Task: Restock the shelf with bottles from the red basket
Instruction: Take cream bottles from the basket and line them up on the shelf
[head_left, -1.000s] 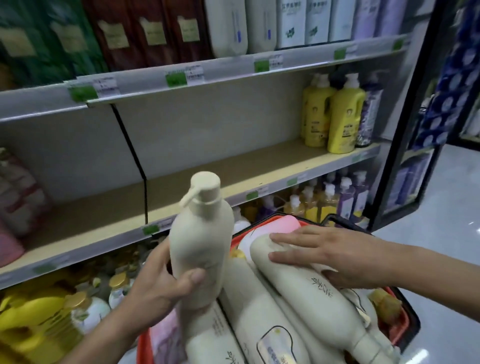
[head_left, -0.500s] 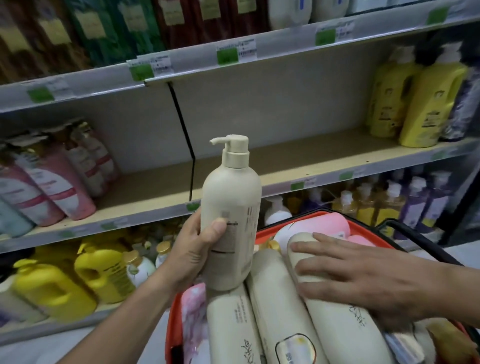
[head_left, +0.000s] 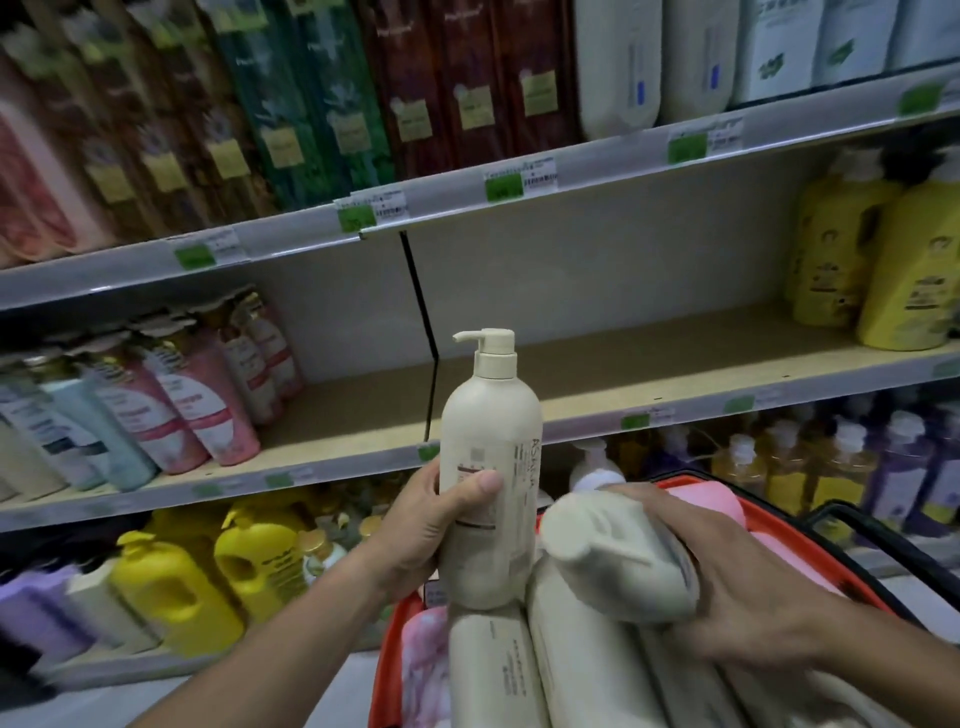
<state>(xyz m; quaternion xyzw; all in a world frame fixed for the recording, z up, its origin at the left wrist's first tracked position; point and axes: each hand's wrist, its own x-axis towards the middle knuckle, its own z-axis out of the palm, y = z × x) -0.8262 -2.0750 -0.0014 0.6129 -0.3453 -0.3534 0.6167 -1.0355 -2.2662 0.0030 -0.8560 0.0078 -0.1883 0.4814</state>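
The left hand (head_left: 421, 530) holds a cream pump bottle (head_left: 488, 467) upright, fingers and thumb wrapped round its lower half, in front of the bare part of the middle shelf (head_left: 597, 364). It could slip, I think, because the grip sits low and the bottle is tall. The pink bottles (head_left: 208, 405) stand on the shelf to the left; a bump might tip them. To the right, the right hand (head_left: 737, 587) wraps round a second cream bottle (head_left: 613, 556), tilted over the red basket (head_left: 810, 545), where more bottles lie. Lifting two together may make one drop.
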